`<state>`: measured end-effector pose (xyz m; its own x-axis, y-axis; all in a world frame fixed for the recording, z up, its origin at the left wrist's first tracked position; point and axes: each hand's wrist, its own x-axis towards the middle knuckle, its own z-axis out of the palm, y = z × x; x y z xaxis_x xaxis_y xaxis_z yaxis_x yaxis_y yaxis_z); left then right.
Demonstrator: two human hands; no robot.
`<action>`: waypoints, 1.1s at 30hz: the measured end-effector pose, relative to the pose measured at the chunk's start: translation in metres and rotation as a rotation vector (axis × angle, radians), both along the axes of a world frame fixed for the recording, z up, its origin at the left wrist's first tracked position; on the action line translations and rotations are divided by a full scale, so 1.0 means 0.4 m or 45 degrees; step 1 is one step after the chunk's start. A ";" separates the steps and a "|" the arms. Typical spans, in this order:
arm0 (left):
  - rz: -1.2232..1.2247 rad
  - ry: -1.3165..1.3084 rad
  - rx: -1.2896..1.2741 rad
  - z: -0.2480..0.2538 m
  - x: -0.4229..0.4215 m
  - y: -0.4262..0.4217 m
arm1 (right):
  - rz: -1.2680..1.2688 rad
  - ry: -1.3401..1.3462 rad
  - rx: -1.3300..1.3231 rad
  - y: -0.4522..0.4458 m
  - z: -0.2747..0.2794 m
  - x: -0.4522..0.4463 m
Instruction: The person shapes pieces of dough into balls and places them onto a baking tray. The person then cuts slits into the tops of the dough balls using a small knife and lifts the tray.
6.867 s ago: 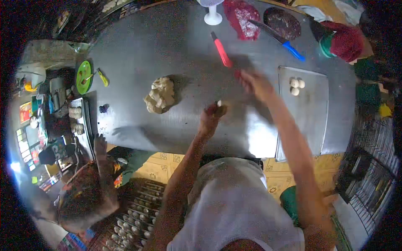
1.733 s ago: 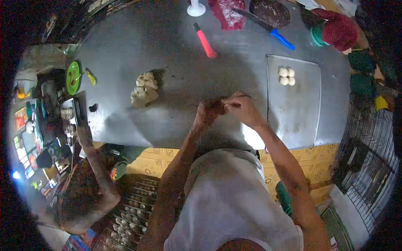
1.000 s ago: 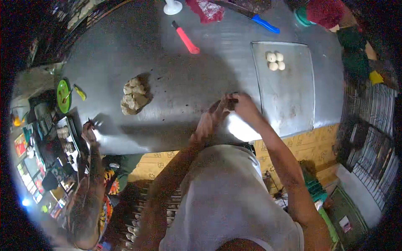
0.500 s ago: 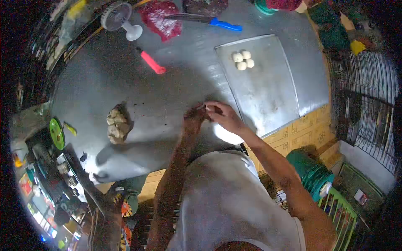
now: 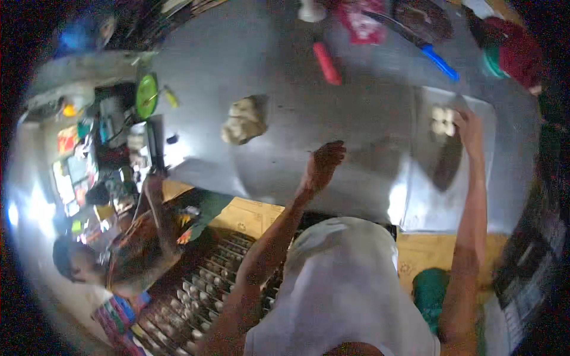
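My right hand (image 5: 467, 123) is at the metal tray (image 5: 433, 207) on the right, its fingertips beside a cluster of several white dough balls (image 5: 442, 121). Blur hides whether anything is between those fingers. My left hand (image 5: 325, 163) hovers over the middle of the table, fingers curled together; what it holds, if anything, is hidden. Left of it on the table lies a lumpy pile of pale dough (image 5: 244, 121).
On the grey table (image 5: 356, 113) are a red-handled tool (image 5: 327, 63), a blue-handled knife (image 5: 440, 62), red cloth (image 5: 362, 24) and a green plate (image 5: 146, 96). A co-worker (image 5: 142, 249) is at the left, near racks of dough pieces (image 5: 202, 291).
My hands have come apart: the right moved out to the dough balls on the tray, while the left stayed over the table's middle. The camera view has turned.
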<state>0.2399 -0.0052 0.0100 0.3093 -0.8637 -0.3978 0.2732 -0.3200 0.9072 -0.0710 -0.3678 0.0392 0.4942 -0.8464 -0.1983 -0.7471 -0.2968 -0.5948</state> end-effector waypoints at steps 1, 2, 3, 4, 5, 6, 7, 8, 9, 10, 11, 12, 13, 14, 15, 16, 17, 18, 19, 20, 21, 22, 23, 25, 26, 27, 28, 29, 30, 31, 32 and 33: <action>0.154 0.112 -0.084 -0.070 0.064 0.051 | -0.089 0.039 -0.065 0.021 -0.012 -0.010; 0.300 0.241 -0.169 -0.127 0.120 0.087 | -0.186 0.095 -0.129 0.027 -0.044 -0.042; 0.247 -0.366 -0.165 -0.145 0.191 0.123 | -0.181 -0.056 -0.313 0.064 -0.073 -0.053; 0.260 -0.725 -0.129 -0.221 0.293 0.182 | -0.176 -0.202 -0.501 0.099 -0.080 -0.061; 0.487 -0.478 -0.095 -0.124 0.330 0.176 | -0.281 -0.019 -0.376 0.162 -0.021 -0.021; 0.579 -0.931 0.035 -0.073 0.386 0.163 | -0.390 0.164 -0.251 0.233 0.050 0.037; 0.352 -1.540 0.146 0.065 0.400 0.123 | -0.422 -0.268 -0.048 0.283 0.032 0.045; 0.258 -1.779 0.186 0.084 0.441 0.145 | -0.325 -0.222 -0.078 0.325 0.033 0.062; 0.167 -2.023 0.218 0.084 0.487 0.169 | -0.228 -0.186 -0.117 0.368 0.027 0.082; 0.085 -1.834 0.348 0.044 0.529 0.196 | -0.119 -0.258 -0.180 0.406 0.037 0.117; 0.092 -1.827 0.348 0.032 0.562 0.221 | -0.191 -0.303 0.051 0.436 0.022 0.140; 0.023 -1.518 0.369 0.022 0.592 0.245 | -0.265 -0.345 0.284 0.464 0.009 0.162; -0.044 -1.209 0.376 0.002 0.631 0.264 | -0.123 -0.418 0.078 0.482 -0.003 0.205; 0.209 -0.927 -0.217 -0.140 0.697 0.319 | -0.105 -0.412 0.136 0.499 0.025 0.246; 0.208 -0.916 -0.231 0.071 0.585 0.368 | -0.090 -0.399 0.195 0.515 0.067 0.284; -0.091 -1.435 0.385 0.245 0.615 0.230 | -0.151 -0.224 0.277 0.525 0.128 0.327; 0.073 -1.246 0.480 0.310 0.592 0.231 | -0.152 -0.205 0.275 0.526 0.127 0.333; 0.322 -1.007 0.144 0.362 0.552 0.240 | -0.039 -0.277 0.209 0.523 0.116 0.342; 0.565 -0.754 -0.192 0.411 0.503 0.238 | 0.077 -0.354 0.138 0.512 0.094 0.355; 0.570 -0.486 -0.253 0.471 0.445 0.214 | -0.577 -0.725 0.862 0.501 0.017 0.372; 0.595 -0.373 -0.161 0.447 0.408 0.201 | -0.574 -0.902 0.986 0.498 0.029 0.400; 0.611 -0.255 -0.074 0.420 0.376 0.177 | -0.572 -1.080 1.100 0.498 0.047 0.431; 0.231 -0.923 -0.079 0.402 0.345 0.134 | -0.133 -0.715 0.665 0.477 0.017 0.429; 0.181 -0.399 0.176 0.232 0.269 0.122 | 0.293 -0.373 0.066 0.442 -0.019 0.448; 0.043 -0.472 0.313 0.180 0.225 0.131 | 0.305 -0.422 -0.098 0.429 -0.021 0.480; -0.097 -0.551 0.453 0.114 0.182 0.151 | 0.290 -0.415 -0.109 0.393 -0.036 0.496; -0.004 -0.461 0.173 -0.087 0.148 0.223 | 0.230 -0.435 -0.208 0.347 -0.056 0.514; -0.012 -0.456 0.175 -0.058 0.127 0.215 | 0.176 -0.454 -0.298 0.302 -0.079 0.530; -0.067 -0.758 0.165 0.012 0.112 0.197 | 0.149 -0.262 -0.291 0.248 -0.070 0.554; -0.127 -1.063 0.153 0.056 0.100 0.183 | 0.120 -0.074 -0.281 0.189 -0.065 0.578; -0.135 -1.062 0.161 0.064 0.086 0.179 | 0.088 -0.167 -0.640 0.130 -0.103 0.599; -0.022 -1.016 0.173 0.067 0.072 0.174 | 0.057 -0.263 -1.004 0.077 -0.137 0.616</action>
